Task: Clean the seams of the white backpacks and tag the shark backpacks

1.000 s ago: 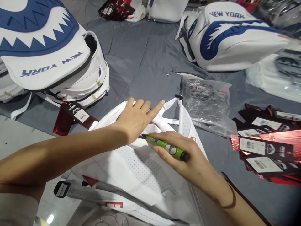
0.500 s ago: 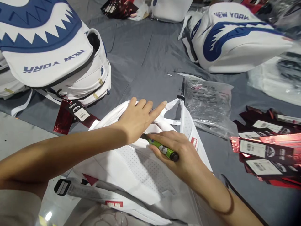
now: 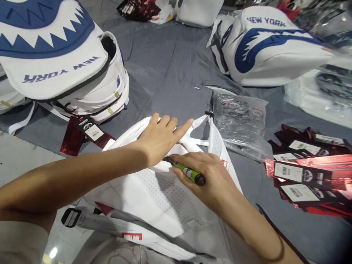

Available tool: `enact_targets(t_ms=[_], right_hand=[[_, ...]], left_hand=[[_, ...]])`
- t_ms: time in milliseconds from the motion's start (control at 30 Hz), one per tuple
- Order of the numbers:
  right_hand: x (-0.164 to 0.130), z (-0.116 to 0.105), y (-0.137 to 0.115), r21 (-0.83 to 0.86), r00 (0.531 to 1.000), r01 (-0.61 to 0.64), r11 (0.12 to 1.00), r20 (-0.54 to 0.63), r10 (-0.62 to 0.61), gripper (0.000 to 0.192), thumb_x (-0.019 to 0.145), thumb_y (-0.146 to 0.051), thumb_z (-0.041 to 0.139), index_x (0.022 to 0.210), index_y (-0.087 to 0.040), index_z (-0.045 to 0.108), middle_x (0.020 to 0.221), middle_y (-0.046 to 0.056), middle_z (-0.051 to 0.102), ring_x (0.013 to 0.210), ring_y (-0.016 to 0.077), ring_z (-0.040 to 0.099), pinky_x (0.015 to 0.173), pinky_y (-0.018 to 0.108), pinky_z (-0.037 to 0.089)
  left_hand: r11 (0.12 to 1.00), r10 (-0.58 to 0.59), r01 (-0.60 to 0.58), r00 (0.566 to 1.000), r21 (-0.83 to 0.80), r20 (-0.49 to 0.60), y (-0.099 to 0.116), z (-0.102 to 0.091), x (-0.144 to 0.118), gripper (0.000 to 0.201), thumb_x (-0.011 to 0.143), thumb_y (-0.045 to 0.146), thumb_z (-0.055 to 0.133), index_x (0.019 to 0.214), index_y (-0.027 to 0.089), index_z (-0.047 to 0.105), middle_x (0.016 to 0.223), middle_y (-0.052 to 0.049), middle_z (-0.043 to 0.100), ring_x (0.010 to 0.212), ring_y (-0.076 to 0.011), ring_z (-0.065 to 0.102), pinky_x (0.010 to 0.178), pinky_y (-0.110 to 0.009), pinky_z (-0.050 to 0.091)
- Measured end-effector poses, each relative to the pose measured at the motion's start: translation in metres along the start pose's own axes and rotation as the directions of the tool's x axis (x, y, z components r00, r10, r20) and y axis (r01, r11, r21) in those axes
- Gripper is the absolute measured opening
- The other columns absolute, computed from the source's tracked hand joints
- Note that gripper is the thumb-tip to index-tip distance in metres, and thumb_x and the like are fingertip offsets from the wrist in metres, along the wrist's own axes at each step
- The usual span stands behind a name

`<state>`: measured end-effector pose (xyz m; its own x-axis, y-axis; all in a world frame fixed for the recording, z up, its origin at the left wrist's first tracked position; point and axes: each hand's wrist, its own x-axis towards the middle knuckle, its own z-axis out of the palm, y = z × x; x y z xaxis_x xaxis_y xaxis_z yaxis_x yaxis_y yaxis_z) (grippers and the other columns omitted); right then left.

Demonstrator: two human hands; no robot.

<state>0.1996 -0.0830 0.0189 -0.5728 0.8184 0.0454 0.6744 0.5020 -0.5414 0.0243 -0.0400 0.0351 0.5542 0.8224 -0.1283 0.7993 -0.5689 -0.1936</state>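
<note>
At frame centre, keep the left hand flat on the bag while the right hand, pinching the pen, marks steadily.

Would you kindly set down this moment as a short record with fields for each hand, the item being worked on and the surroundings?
left hand: left hand lies flat, fingers spread, pressing on the white backpack
right hand: right hand has its grip closed on a green marker, tip against the backpack beside the left hand
item: backpack lies back-side up, mesh panel showing, straps pointing away
surface: grey cloth
nearby: two white and blue backpacks lettered NEW YORK; clear plastic bag; pile of red and black hang tags
</note>
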Motion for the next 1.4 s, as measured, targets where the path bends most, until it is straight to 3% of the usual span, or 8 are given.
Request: enact_targets(t_ms=[267,533,800,1033,1400], right_hand=[[0.000,-0.001,-0.002,-0.008,1.000,-0.010,1.000,0.023,0.011,0.019,0.093,-0.028,0.061,0.109,-0.023,0.072,0.096,0.006,0.075,0.086,0.0230,0.069,0.082,0.039,0.050],[-0.006,-0.008,-0.005,0.087,1.000,-0.006,0.996,0.023,0.004,0.018,0.094,-0.025,0.059,0.107,-0.022,0.071,0.102,0.006,0.074,0.093,0.0225,0.069,0.086,0.039,0.052],[-0.022,-0.004,-0.007,0.113,0.993,0.010,0.994,-0.119,0.003,0.024,0.093,-0.022,0.061,0.116,-0.026,0.068,0.110,0.006,0.072,0.104,0.0235,0.067,0.091,0.040,0.052],[-0.035,0.007,-0.004,0.197,0.965,0.015,0.980,-0.259,0.037,0.026,0.093,-0.019,0.061,0.118,-0.025,0.066,0.112,0.006,0.071,0.106,0.0229,0.066,0.092,0.039,0.055],[-0.098,0.006,-0.003,0.284,0.919,-0.036,0.958,-0.366,0.143,0.040,0.091,-0.015,0.060,0.127,-0.030,0.063,0.120,0.006,0.069,0.112,0.0250,0.065,0.095,0.039,0.056]], left_hand=[[1.000,0.012,-0.012,1.000,-0.018,-0.010,-0.003,0.003,-0.001,0.094,0.086,0.026,0.061,0.159,0.016,0.002,0.149,-0.017,0.043,0.126,-0.0335,0.043,0.105,-0.047,0.030],[0.999,0.022,-0.023,1.000,-0.038,-0.017,-0.004,0.002,-0.004,0.093,0.088,0.027,0.060,0.158,0.017,0.001,0.155,-0.015,0.037,0.135,-0.0321,0.037,0.111,-0.050,0.026],[1.000,0.005,-0.006,0.999,-0.023,-0.038,-0.002,0.006,-0.003,0.102,0.083,0.028,0.066,0.158,0.019,-0.002,0.156,-0.014,0.035,0.138,-0.0315,0.035,0.115,-0.052,0.023],[0.999,-0.017,0.015,0.998,-0.035,-0.063,0.000,0.010,0.000,0.101,0.088,0.040,0.063,0.158,0.021,-0.008,0.153,-0.013,0.037,0.138,-0.0315,0.034,0.121,-0.058,0.009],[0.996,0.054,-0.055,0.998,-0.064,-0.027,-0.005,0.005,-0.002,0.099,0.085,0.032,0.062,0.158,0.015,-0.003,0.156,-0.018,0.033,0.138,-0.0337,0.034,0.116,-0.054,0.017]])
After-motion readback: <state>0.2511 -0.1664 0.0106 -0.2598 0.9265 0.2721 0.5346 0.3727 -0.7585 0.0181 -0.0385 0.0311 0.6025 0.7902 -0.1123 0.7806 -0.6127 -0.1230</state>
